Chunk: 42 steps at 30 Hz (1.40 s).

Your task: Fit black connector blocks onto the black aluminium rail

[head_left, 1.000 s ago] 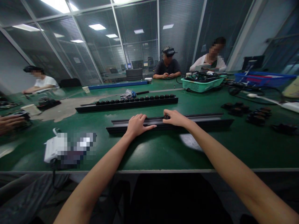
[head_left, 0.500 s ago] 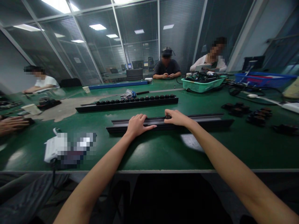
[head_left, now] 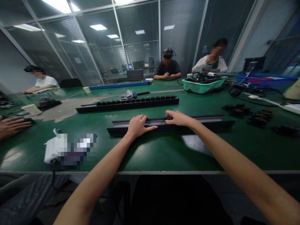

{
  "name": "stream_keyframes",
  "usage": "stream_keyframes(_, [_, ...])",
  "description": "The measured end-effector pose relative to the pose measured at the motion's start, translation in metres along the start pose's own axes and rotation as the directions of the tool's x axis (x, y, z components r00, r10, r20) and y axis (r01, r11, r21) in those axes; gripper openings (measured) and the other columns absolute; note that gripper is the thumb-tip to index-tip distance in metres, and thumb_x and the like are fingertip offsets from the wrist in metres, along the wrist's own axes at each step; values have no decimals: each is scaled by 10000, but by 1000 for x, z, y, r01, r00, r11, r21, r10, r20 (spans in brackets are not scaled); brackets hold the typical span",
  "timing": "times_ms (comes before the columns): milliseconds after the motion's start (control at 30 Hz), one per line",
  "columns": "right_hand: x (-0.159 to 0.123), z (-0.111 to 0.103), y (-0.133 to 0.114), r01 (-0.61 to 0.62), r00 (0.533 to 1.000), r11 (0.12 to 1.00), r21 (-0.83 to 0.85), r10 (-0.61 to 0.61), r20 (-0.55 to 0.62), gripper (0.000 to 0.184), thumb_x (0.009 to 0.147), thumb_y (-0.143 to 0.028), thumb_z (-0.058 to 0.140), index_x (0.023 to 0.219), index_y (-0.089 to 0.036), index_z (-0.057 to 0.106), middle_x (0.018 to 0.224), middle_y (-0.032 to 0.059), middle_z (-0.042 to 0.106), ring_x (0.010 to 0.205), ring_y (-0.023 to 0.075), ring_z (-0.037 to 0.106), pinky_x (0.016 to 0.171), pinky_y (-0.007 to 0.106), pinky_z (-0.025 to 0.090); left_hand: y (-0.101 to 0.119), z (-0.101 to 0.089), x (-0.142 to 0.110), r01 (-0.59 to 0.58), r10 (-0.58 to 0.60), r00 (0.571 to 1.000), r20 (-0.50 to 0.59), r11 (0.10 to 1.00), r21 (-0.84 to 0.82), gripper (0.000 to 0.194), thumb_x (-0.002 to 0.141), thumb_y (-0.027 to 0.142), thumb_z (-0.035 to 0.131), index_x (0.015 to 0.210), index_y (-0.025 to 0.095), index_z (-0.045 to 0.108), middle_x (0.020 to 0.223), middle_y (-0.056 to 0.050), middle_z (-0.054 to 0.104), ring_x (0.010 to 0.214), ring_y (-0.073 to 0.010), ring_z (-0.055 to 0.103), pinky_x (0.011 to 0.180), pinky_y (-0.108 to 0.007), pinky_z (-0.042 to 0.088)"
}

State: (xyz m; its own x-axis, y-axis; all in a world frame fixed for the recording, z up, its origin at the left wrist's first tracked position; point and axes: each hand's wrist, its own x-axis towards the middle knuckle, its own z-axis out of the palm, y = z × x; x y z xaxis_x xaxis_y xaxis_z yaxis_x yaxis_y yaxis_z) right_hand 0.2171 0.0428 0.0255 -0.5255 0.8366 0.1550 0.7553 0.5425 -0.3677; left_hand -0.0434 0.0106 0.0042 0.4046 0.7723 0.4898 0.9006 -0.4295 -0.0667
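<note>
My left hand [head_left: 138, 126] lies on a long black metal rail [head_left: 201, 123], fingers spread and holding nothing. My right hand [head_left: 179, 118] rests on the same rail, its fingers closed around a small black knob [head_left: 169, 117]. Most of the knob is hidden by those fingers. Farther back, a second black rail [head_left: 127, 106] carries a row of several black knobs. At the left edge, a co-worker's hand [head_left: 12, 127] lies on a dark object.
The rails lie on a green workbench [head_left: 150, 156], whose near edge runs below my arms. A pixelated white device [head_left: 56, 148] sits at the left, with several black parts [head_left: 257, 117] at the right. Behind are a green basket of cables [head_left: 202, 84], a blue crate [head_left: 266, 79], and seated people.
My right hand and the black knob have moved slightly to the right along the rail. My left hand stays in place. The co-worker's hand has shifted slightly.
</note>
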Motion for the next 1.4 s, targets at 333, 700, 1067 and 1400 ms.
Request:
stream_keyframes(333, [-8, 16, 7, -29, 989, 997, 77, 40, -142, 269, 821, -445, 572, 958, -214, 549, 843, 32, 633, 754, 182, 553, 661, 262, 362, 2, 0, 1, 10, -10, 1000, 5, 1000, -5, 696, 788, 830, 452, 1024, 201, 636, 1025, -104, 672, 971, -274, 624, 851, -371, 460])
stream_keyframes(700, [-9, 7, 5, -39, 992, 996, 78, 48, -116, 223, 786, -383, 589, 918, -205, 567, 808, 22, 623, 715, 167, 533, 635, 257, 344, 3, -1, 2, 16, -16, 1000, 11, 1000, -6, 690, 793, 822, 457, 1039, 203, 638, 1034, -105, 671, 975, -275, 620, 855, -372, 456])
stream_keyframes(1067, [-11, 5, 8, -36, 992, 997, 68, 45, -122, 194, 790, -370, 573, 891, -209, 536, 810, 21, 616, 720, 164, 533, 640, 251, 353, 3, -2, 2, 7, -7, 1000, 11, 1000, 4, 690, 795, 826, 445, 1033, 205, 630, 1032, -105, 671, 967, -272, 623, 851, -371, 464])
stream_keyframes(1400, [-12, 2, 10, -38, 993, 998, 48, 42, -106, 197, 789, -367, 594, 902, -210, 558, 833, 25, 634, 726, 166, 538, 645, 251, 356, 4, -1, 2, 15, -15, 1000, 9, 1000, 1, 686, 791, 822, 458, 1035, 206, 635, 1040, -106, 670, 971, -273, 623, 851, -370, 461])
